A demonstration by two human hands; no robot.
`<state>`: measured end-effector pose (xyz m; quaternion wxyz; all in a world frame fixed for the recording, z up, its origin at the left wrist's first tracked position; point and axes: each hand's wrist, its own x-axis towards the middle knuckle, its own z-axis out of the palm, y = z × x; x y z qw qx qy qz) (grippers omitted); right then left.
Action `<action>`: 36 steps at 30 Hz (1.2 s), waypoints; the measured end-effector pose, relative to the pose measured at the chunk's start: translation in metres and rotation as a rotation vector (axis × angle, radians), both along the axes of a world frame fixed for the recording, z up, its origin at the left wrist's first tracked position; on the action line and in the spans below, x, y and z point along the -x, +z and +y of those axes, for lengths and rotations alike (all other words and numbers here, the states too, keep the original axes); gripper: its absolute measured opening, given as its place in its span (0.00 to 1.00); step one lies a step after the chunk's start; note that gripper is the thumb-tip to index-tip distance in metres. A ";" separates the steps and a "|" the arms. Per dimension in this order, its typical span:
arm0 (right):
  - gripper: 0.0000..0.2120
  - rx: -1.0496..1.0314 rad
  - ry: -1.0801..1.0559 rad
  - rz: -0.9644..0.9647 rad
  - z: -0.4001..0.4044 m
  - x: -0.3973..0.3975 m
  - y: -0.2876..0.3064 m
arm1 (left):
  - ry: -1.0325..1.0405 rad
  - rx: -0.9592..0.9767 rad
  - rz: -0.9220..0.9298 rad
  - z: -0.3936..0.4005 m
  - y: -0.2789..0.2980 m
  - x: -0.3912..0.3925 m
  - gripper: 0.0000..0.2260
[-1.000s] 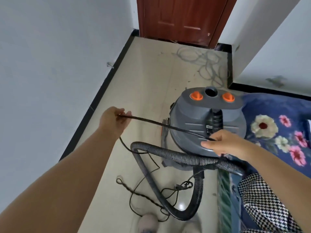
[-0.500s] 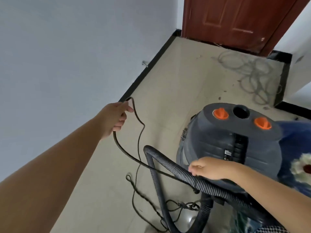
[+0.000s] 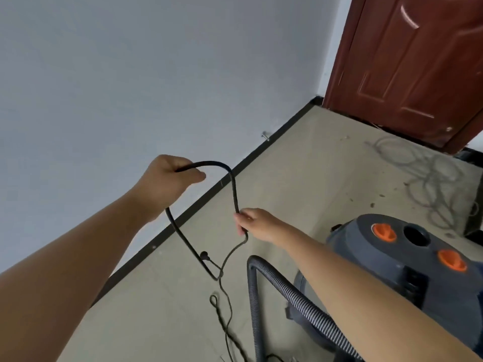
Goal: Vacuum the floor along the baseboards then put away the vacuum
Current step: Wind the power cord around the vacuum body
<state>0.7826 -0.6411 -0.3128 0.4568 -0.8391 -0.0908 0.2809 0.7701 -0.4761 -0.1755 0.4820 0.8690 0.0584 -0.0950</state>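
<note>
Cord (image 3: 233, 184) arches between both hands: left hand (image 3: 170, 178) grips one end of the loop, right hand (image 3: 257, 223) pinches it lower. Slack trails onto floor (image 3: 300, 178). Vacuum (image 3: 418, 262) sits right, hose (image 3: 285, 293) beside it, near baseboard (image 3: 209, 190).

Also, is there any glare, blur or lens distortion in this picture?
Head view: the baseboard and door lean steeply, typical of a tilted wide-angle lens; a bright glare streak sits on the door's upper panel; the image is slightly soft, yet the cord stays readable.
</note>
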 end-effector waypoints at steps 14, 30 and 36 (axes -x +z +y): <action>0.20 0.140 -0.078 -0.644 -0.024 -0.061 0.122 | -0.067 -0.183 0.116 0.005 -0.084 -0.008 0.05; 0.27 0.438 0.283 -1.087 -0.243 -0.139 0.106 | -0.485 -0.056 0.563 -0.234 -0.200 -0.069 0.13; 0.22 0.538 0.257 -0.755 -0.325 -0.147 0.010 | -0.432 -0.621 0.480 -0.195 -0.216 -0.083 0.17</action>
